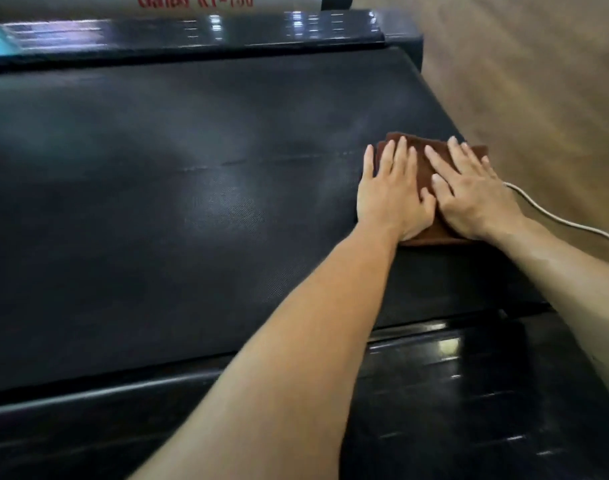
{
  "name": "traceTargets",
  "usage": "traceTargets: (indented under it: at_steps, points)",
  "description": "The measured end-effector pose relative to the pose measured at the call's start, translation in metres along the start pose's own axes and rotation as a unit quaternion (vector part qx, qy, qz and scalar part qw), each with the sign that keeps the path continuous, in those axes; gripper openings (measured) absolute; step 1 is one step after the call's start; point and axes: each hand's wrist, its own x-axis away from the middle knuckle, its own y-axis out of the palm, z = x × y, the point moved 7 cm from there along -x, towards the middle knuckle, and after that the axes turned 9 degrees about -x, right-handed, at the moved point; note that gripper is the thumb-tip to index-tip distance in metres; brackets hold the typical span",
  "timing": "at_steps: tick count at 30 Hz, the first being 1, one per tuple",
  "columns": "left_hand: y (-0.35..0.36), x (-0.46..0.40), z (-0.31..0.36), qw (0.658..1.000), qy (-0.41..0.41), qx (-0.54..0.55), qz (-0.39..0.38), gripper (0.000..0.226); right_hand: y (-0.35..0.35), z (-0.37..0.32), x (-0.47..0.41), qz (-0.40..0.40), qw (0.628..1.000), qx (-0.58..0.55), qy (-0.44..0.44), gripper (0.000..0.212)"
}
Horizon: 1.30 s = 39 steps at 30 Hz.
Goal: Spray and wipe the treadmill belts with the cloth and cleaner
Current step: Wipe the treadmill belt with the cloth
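Both hands lay flat on a brown cloth (431,161) near the right-hand end of the dark treadmill belt (178,188), close to where the belt met the tan floor (538,81). The left hand (391,192) pressed down with its fingers straight and slightly spread, pointing away from the person towards the far side rail (192,32). The right hand (469,192) pressed beside it, fingers straight too but angled up and to the left, its thumb touching the left hand's thumb. Neither grip was curled round anything; both palms were simply spread open on the fabric.

The cloth was folded into a rough rectangle. Its long axis ran away from the person, across the belt, with one end showing past the fingertips and the other under the heels of the hands. The belt itself stretched long from left to right, its surface finely textured, with a pale sheen near the middle.

The near side rail (469,393) was glossy black and caught the lights. Beyond the far rail stood a white panel (226,3) with red lettering, blurred and cut off at the top; I could make out only something like "KY-730". A pale cable (555,220) trailed over the floor by the right wrist.
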Motion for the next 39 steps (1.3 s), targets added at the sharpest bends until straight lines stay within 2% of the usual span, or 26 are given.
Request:
traceTargets:
  at_steps: [3, 6, 9, 11, 15, 17, 20, 23, 26, 30, 35, 39]
  points:
    - [-0.002, -0.004, 0.0, 1.0, 0.017, -0.001, -0.006, 0.073, -0.002, 0.002, -0.004, -0.007, 0.999, 0.03, 0.021, 0.057]
    - [-0.003, 0.005, -0.047, 1.0, 0.022, -0.013, 0.001, 0.072, 0.01, -0.046, -0.013, -0.008, 0.999, 0.031, 0.023, 0.057]
    - [-0.003, 0.036, -0.148, 1.0, -0.024, -0.014, 0.013, 0.071, 0.043, -0.148, -0.028, -0.015, 1.0, 0.001, -0.022, 0.059]
    - [-0.003, 0.077, -0.237, 0.996, -0.083, -0.017, 0.021, 0.07, 0.074, -0.243, -0.035, -0.022, 0.997, -0.015, -0.07, 0.059]
    - [0.004, 0.188, -0.393, 0.979, -0.201, -0.032, -0.019, 0.068, 0.129, -0.424, -0.015, -0.054, 0.983, -0.032, -0.174, 0.06]
    - [0.007, 0.242, -0.436, 0.968, -0.243, -0.051, -0.043, 0.069, 0.148, -0.482, 0.012, -0.071, 0.974, -0.034, -0.211, 0.059]
    - [0.006, 0.281, -0.448, 0.96, -0.262, -0.07, -0.062, 0.069, 0.159, -0.508, 0.037, -0.097, 0.966, -0.04, -0.237, 0.059]
    - [0.004, 0.274, -0.415, 0.962, -0.252, -0.074, -0.073, 0.079, 0.148, -0.478, 0.043, -0.099, 0.964, -0.045, -0.244, 0.059]
    - [0.002, 0.238, -0.35, 0.972, -0.221, -0.067, -0.048, 0.087, 0.128, -0.413, 0.039, -0.098, 0.964, -0.054, -0.242, 0.059]
    - [0.001, 0.162, -0.225, 0.988, -0.144, -0.047, -0.006, 0.089, 0.083, -0.276, 0.029, -0.065, 0.981, -0.038, -0.178, 0.06]
    - [0.004, 0.09, -0.037, 0.999, -0.006, -0.016, 0.036, 0.07, 0.022, -0.081, 0.057, -0.019, 0.998, 0.005, -0.068, 0.064]
    - [0.004, 0.084, -0.005, 0.999, 0.022, -0.028, 0.024, 0.067, 0.016, -0.049, 0.072, -0.008, 0.999, 0.027, -0.036, 0.06]
